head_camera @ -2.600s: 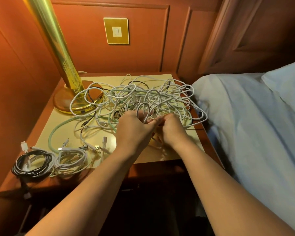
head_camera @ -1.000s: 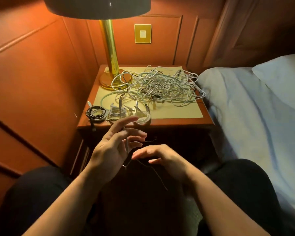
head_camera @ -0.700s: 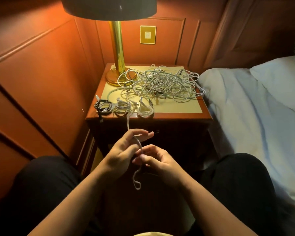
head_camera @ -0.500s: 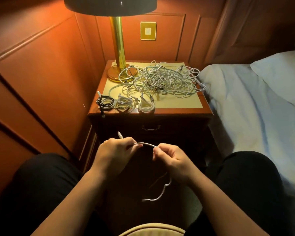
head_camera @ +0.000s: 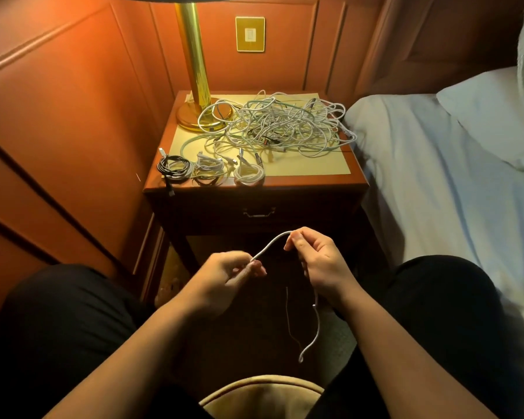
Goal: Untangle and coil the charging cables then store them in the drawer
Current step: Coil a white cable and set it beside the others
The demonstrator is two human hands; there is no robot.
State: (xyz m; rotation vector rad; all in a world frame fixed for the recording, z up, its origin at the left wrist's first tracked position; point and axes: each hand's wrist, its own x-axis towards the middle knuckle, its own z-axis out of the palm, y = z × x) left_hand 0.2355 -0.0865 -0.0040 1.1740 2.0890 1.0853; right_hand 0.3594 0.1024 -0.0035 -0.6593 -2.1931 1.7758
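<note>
A person sits facing a wooden nightstand [head_camera: 254,189], seen from above, with both bare forearms reaching forward over the lap. The two hands are a little apart, joined by a short span of white cable [head_camera: 271,243].

The left hand [head_camera: 224,276] has its fingers curled, and thumb and fingertips pinch one end of that span; the hand is slightly blurred. The right hand [head_camera: 315,261] sits higher and closer to the nightstand, its fingers curled too, pinching the cable between thumb and forefinger.

Between the hands the cable arches upward, running from lower left to upper right. Past the right hand it drops down along the wrist and hangs loose toward the lap, its long axis near vertical, ending in a small upward hook.

On the nightstand top, a large tangle of mostly white cables [head_camera: 279,125] lies across the rear and right part, some loops draped over the brass lamp base [head_camera: 200,119]. Along the front left edge three coiled cables sit in a row: a black coil [head_camera: 174,169] at the left, a white coil [head_camera: 209,169] in the middle, another white coil [head_camera: 250,173] at the right. Below the top, the drawer [head_camera: 259,211] is closed, its metal handle showing. A bed with pale sheets [head_camera: 436,164] stands to the right.
</note>
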